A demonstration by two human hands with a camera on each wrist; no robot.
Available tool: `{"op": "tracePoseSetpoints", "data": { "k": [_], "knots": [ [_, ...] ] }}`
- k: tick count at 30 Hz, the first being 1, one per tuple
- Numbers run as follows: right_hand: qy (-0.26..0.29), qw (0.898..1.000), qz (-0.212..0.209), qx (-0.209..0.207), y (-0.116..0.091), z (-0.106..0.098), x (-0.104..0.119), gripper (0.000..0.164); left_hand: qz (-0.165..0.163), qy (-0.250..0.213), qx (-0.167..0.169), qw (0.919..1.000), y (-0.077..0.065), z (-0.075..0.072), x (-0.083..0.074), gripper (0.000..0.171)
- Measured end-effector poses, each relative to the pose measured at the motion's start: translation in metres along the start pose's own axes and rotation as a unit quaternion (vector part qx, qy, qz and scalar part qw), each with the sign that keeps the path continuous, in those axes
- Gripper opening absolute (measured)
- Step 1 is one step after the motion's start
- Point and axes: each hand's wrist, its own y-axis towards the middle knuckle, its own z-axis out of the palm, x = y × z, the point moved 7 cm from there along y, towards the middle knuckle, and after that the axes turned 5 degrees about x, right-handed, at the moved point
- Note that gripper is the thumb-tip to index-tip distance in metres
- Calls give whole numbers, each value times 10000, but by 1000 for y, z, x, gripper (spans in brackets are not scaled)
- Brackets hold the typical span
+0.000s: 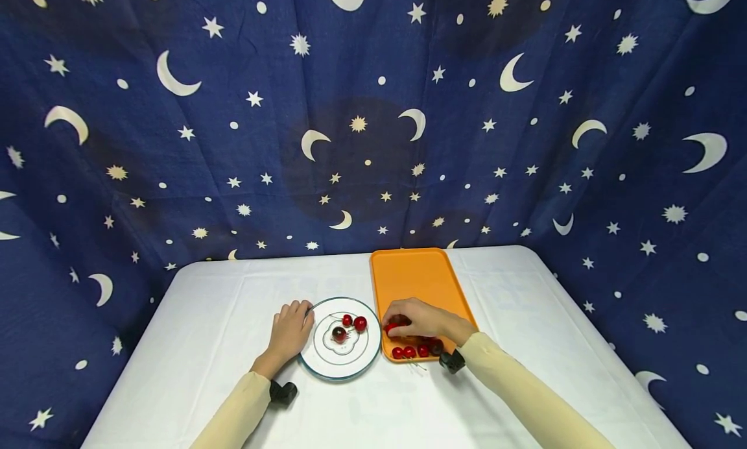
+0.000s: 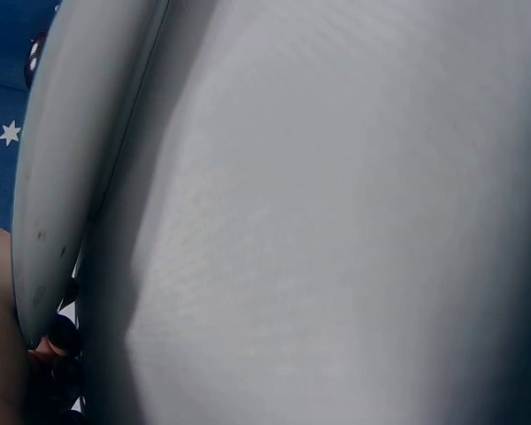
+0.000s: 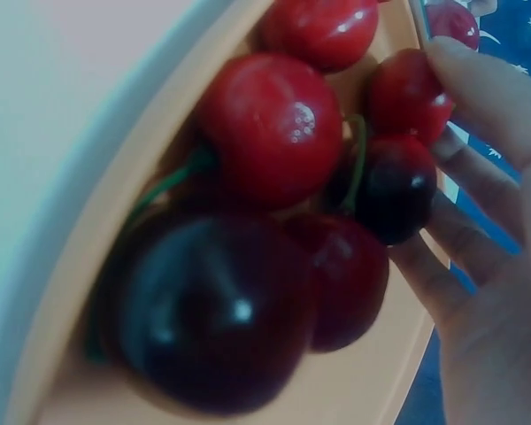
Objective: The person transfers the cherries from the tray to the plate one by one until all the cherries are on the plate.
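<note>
My left hand rests at the left rim of a white plate with a dark edge, its fingers loosely bent. On the plate lie two red cherries, one of them a round cherry, and a darker cherry. Over the near part of an orange tray, my right hand pinches a red cherry between thumb and fingers. A dark cherry sits close under those fingers. Several more cherries, among them a large dark cherry, lie along the tray's near edge.
Plate and tray stand side by side on a white-covered table. Thin cherry stems stick out over the tray's near rim. Behind the table hangs a blue curtain with moons and stars.
</note>
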Motion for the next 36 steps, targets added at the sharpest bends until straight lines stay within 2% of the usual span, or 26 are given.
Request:
{"op": "tracePoseSetpoints", "data": {
  "k": [7, 13, 22, 29, 33, 36],
  "knots": [
    [-245, 9992, -272, -148, 1, -1, 5, 24, 80, 11, -55, 10000, 0, -2, 0, 25],
    [-326, 9987, -335, -227, 0, -4, 5, 24, 152, 34, -101, 9998, 0, -3, 1, 24],
    [-362, 9989, -200, -219, 1, 1, -1, 21, 251, -53, -274, 9993, -3, -3, 0, 23],
    [-383, 9985, -284, -280, 2, 5, 1, 15, 125, -13, -166, 9998, -3, 2, 1, 24],
    [-263, 9991, -217, -269, 3, 2, 3, 15, 221, -17, -351, 9991, -2, 2, 0, 23],
    [-133, 9997, -124, -148, 3, 0, 2, 21, 245, -12, -442, 9987, -2, 0, 0, 23]
  ]
}}
